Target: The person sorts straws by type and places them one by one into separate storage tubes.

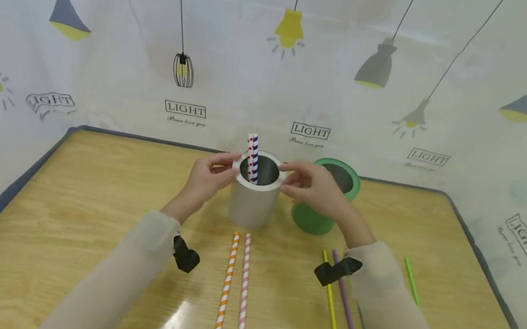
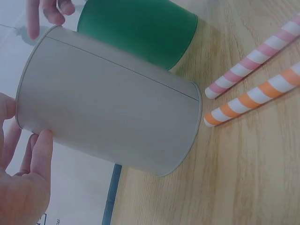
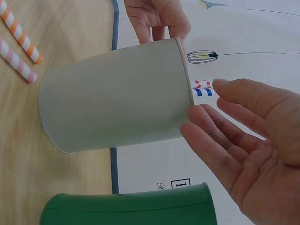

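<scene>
Two patterned straws (image 1: 254, 159) are poking out of the grey can (image 1: 250, 209), which is standing upright on the tabletop (image 1: 102, 207). Left grip (image 1: 207, 175) is resting loosely spread against the rim (image 1: 256, 187), right grip (image 1: 319, 191) is sitting spread opposite (thumb (image 3: 241, 89) hanging clear, btw). Green can (image 1: 314, 220) is standing just beside, orange-striped straw (image 1: 226, 290) lying in front.

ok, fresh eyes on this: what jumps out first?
The red-dotted straw and blue-striped straw poking up from the light grey can, center frame, left grip and right grip either side of its rim. Next, the green can just right. Then the orange-striped straw and pink-striped straw lying in front.
</scene>
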A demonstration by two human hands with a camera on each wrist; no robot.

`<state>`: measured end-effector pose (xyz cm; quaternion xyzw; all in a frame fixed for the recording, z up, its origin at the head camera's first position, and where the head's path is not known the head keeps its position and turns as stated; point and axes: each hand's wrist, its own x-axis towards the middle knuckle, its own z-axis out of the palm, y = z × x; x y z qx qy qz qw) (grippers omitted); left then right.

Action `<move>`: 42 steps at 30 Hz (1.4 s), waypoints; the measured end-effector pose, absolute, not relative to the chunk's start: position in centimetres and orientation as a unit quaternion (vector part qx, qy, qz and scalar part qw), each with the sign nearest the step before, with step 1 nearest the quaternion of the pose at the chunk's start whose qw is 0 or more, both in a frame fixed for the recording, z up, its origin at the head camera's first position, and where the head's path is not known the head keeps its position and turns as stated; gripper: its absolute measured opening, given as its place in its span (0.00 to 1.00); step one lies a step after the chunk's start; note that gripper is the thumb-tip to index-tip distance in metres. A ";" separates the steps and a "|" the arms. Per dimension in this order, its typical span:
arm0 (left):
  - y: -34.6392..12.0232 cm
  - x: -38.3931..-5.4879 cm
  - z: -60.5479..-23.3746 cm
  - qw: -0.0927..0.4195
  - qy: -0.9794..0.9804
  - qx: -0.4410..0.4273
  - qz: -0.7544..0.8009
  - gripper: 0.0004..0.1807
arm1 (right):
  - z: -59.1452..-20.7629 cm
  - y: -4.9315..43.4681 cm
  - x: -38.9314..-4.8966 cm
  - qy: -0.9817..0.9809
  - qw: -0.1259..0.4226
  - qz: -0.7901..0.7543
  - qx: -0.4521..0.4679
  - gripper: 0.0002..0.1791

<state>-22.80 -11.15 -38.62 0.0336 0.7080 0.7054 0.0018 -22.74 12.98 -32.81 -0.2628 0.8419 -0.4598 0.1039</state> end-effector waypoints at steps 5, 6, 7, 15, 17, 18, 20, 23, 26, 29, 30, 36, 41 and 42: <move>-11.4 -23.0 -38.2 0.003 0.721 0.031 0.692 0.20 | -34.2 13.5 -21.8 0.839 0.072 -0.463 -0.276 0.20; -11.4 -23.0 -38.2 0.003 0.722 0.031 0.691 0.20 | -34.7 13.6 -21.7 0.839 0.065 -0.464 -0.276 0.20; -11.5 -22.9 -38.2 0.003 0.722 0.030 0.691 0.20 | -35.1 13.7 -21.5 0.839 0.060 -0.466 -0.275 0.19; -11.5 -22.8 -38.4 0.009 0.717 0.021 0.697 0.21 | -38.2 13.7 -19.7 0.824 0.101 -0.505 -0.237 0.15; -11.4 -22.8 -38.4 0.010 0.718 0.021 0.695 0.21 | -39.1 13.4 -19.6 0.819 0.113 -0.513 -0.233 0.15; -11.4 -22.8 -38.4 0.009 0.717 0.021 0.697 0.21 | -39.6 13.3 -19.5 0.817 0.118 -0.515 -0.233 0.15; -11.3 -22.8 -38.4 0.009 0.717 0.022 0.696 0.21 | -40.5 12.9 -19.3 0.812 0.133 -0.519 -0.232 0.15; -11.2 -22.8 -38.3 0.011 0.717 0.024 0.697 0.21 | -41.8 12.3 -19.0 0.804 0.151 -0.528 -0.228 0.16; -11.1 -22.8 -38.3 0.012 0.715 0.024 0.699 0.20 | -42.9 11.7 -18.5 0.793 0.170 -0.548 -0.208 0.16; -11.0 -22.8 -38.3 0.012 0.714 0.024 0.700 0.20 | -43.5 11.0 -18.1 0.792 0.177 -0.556 -0.180 0.17; -11.0 -22.8 -38.3 0.011 0.713 0.024 0.700 0.21 | -43.7 10.8 -17.9 0.791 0.183 -0.559 -0.168 0.17; -11.0 -22.9 -38.4 0.006 0.712 0.021 0.702 0.20 | -44.7 9.6 -17.6 0.795 0.194 -0.562 -0.117 0.20; -11.0 -22.8 -38.3 0.008 0.711 0.022 0.703 0.20 | -45.1 9.0 -17.4 0.802 0.178 -0.561 -0.104 0.19; -11.0 -22.8 -38.3 0.008 0.711 0.023 0.703 0.20 | -45.1 8.9 -17.4 0.804 0.175 -0.559 -0.103 0.19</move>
